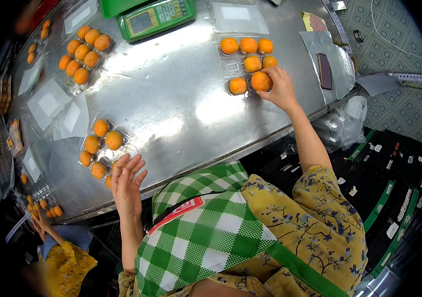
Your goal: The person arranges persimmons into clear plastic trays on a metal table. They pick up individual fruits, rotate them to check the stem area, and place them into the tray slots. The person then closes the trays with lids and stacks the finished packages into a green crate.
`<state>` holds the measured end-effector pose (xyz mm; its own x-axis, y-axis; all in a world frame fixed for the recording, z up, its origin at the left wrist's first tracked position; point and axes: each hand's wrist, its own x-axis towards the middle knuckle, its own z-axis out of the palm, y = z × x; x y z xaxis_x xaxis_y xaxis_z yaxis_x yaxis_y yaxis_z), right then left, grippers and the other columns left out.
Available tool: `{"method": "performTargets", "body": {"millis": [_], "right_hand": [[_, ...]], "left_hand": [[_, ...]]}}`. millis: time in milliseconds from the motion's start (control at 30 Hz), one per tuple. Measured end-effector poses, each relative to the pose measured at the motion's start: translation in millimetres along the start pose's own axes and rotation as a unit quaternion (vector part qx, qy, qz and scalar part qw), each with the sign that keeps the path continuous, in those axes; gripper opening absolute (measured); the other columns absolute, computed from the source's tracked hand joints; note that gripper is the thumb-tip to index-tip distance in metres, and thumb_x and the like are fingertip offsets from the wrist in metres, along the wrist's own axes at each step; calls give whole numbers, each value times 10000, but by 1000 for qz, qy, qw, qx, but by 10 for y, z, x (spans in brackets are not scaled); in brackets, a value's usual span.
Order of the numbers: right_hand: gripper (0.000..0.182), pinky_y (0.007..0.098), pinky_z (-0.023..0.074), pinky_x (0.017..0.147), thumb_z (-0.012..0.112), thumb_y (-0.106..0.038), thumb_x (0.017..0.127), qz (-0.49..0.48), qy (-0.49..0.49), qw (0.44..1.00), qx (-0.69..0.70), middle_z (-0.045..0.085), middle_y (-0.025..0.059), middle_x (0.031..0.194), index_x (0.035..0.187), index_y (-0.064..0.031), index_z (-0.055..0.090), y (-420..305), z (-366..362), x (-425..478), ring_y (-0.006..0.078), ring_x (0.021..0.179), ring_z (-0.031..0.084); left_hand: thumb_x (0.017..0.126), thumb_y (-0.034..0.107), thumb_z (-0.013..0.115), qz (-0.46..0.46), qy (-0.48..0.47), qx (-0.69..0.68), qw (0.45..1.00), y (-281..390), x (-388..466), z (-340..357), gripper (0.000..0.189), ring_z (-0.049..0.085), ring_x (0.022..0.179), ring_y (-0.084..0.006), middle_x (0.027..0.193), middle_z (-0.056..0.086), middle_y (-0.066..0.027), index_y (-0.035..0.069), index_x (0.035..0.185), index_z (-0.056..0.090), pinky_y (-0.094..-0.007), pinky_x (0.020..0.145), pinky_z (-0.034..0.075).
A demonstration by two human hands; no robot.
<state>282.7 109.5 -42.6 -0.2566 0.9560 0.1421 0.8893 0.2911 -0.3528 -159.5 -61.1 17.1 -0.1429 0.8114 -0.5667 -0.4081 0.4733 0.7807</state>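
Observation:
My right hand [279, 87] grips an orange round fruit [261, 81] at the near right corner of a clear plastic tray [232, 67]. Several like fruits sit in that tray's cups; the cup in the middle row's left holds none. My left hand [128, 182] is raised, palm up with fingers apart, holding nothing, over the near right part of a second clear tray [101, 154]. Fruits stand around that tray's edge, and my fingers partly hide some of them. Farther back at the left, a third tray [78, 82] carries several fruits in rows.
A green digital scale [155, 18] stands at the metal table's [166, 92] far side. Clear lids with white pads [48, 104] lie at the left, another [237, 18] behind the right tray. A phone [325, 71] rests at the right. A co-worker's hands [40, 224] touch fruit at lower left.

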Motion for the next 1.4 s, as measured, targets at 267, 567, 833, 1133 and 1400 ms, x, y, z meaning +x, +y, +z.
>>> {"method": "performTargets", "body": {"millis": [267,567,833,1133,1400], "right_hand": [[580,415,429,870,824,-155,551,-23,17,998,-51,567,84,1035,1080,-76,598,-22,41,-37,310,988,524],[509,378,434,888,819,-167,595,129,88,977,143,583,98,1020,1043,-43,613,65,-226,-278,284,1011,529],[545,383,423,904,811,-160,585,120,80,980,136,567,106,1069,1071,-42,595,90,-338,-490,294,1035,515],[562,382,427,899,810,-144,575,104,78,979,156,563,100,1068,1086,-45,596,240,-363,-412,293,1035,511],[564,396,435,881,808,-127,560,31,79,986,146,568,94,1055,1079,-54,599,295,-273,96,300,1011,510]], "left_hand": [[949,227,540,-3,6,7,1000,-8,-1,-22,367,579,1105,-237,1216,594,-162,47,1267,502,-361,905,470],[778,106,707,291,-193,344,872,48,860,1478,345,619,967,-184,1081,646,-87,20,1104,632,-318,808,492],[679,67,680,543,-145,524,640,-833,1991,3090,213,539,897,-255,882,573,-68,74,876,600,-386,761,440],[733,74,626,504,-120,632,577,-1013,2127,3371,200,534,886,-212,880,547,-48,106,923,572,-347,693,401],[668,63,737,504,-153,460,715,-638,1916,3053,575,567,969,-314,1066,555,-124,103,1202,530,-401,805,487]]}}
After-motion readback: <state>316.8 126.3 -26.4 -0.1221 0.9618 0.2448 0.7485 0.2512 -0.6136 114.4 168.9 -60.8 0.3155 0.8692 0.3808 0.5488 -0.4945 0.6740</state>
